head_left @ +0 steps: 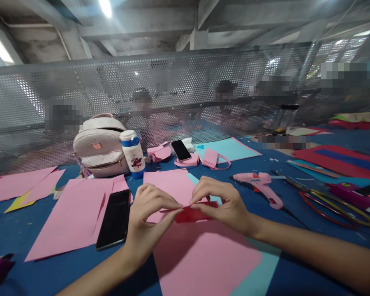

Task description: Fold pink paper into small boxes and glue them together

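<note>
Between my two hands is a small folded piece of red and pink paper. My left hand pinches its left end between thumb and fingers. At the top edge and right part of the same piece, my right hand also pinches it; the fingertips of both hands almost meet. Beneath the hands lie large pink sheets over a light blue sheet. A black phone rests just left of my left hand, partly on more pink sheets.
A pink glue gun and scissors lie to the right. Behind stand a white backpack, a bottle, a second phone and a small pink paper bag. A perforated metal screen bounds the blue table.
</note>
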